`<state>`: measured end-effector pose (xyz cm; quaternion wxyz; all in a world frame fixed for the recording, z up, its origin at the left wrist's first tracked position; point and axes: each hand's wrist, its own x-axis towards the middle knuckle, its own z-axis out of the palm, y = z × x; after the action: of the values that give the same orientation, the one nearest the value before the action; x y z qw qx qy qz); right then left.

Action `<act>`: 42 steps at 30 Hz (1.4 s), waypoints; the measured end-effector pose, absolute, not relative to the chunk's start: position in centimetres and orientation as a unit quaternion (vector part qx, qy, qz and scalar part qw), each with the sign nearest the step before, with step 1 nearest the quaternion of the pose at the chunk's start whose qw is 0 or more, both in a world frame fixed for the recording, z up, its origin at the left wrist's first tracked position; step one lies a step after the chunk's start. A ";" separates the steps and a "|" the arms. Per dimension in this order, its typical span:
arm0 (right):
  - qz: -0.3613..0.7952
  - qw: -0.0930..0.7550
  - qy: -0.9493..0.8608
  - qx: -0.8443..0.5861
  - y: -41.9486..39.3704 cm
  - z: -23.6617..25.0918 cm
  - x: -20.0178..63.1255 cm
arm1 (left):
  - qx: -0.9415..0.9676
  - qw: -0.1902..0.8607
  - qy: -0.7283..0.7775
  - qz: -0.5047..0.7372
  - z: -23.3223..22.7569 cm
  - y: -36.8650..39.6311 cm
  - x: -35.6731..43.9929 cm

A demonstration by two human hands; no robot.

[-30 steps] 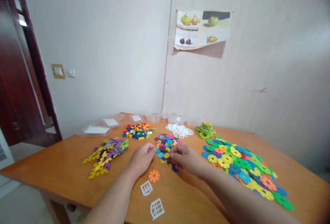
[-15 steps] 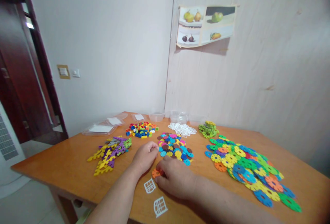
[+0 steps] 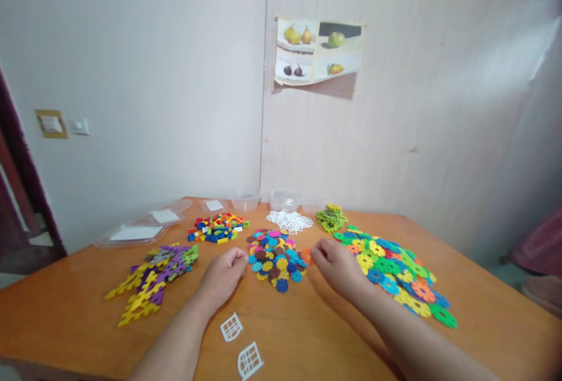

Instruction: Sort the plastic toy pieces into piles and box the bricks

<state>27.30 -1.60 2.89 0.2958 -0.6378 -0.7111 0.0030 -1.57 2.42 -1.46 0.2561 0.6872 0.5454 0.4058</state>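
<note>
My right hand (image 3: 338, 267) pinches an orange notched disc (image 3: 306, 256) between thumb and fingers. It is between the pile of small flower-shaped discs (image 3: 281, 265) and the pile of larger notched discs (image 3: 389, 265). My left hand (image 3: 225, 274) is closed at the left side of the small discs, and anything inside its fingers is hidden. Two white window-shaped plastic pieces lie close to me: a smaller window piece (image 3: 231, 327) by the left forearm and a bigger window piece (image 3: 250, 361) nearer the front.
Purple and yellow notched strips (image 3: 153, 281) lie at the left. Behind are small building bricks (image 3: 217, 229), white lattice pieces (image 3: 290, 221) and green linking pieces (image 3: 331, 218). Clear tubs (image 3: 246, 201) and flat lids (image 3: 136, 233) stand along the wooden table's (image 3: 285, 334) back.
My right hand has moved away from the white window pieces, forward and right, carrying the orange disc. The left hand stays beside the small discs. The view has turned right.
</note>
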 end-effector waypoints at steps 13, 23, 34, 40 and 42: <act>-0.023 0.305 -0.533 -0.789 -4.4 2.0 40.3 | 0.667 0.249 0.562 0.421 -0.4 1.8 -1.5; -0.022 0.238 -0.828 -0.508 -8.3 0.2 28.7 | 0.610 0.203 0.594 0.484 -0.1 1.0 -1.6; 0.050 0.222 -0.841 -0.491 -8.3 0.4 29.1 | 0.696 0.299 0.590 0.279 1.4 -4.7 -4.3; 0.080 0.223 -0.836 -0.494 -8.2 0.4 28.8 | 0.742 0.259 0.583 0.205 1.5 -7.0 -4.9; 0.080 0.226 -0.836 -0.494 -8.1 0.3 28.8 | 0.740 0.258 0.587 0.202 1.4 -7.0 -4.5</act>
<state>28.84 -8.11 0.33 0.2260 -0.4940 -0.8358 0.0796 -4.54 -7.03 1.44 0.2582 0.7402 0.5868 0.2025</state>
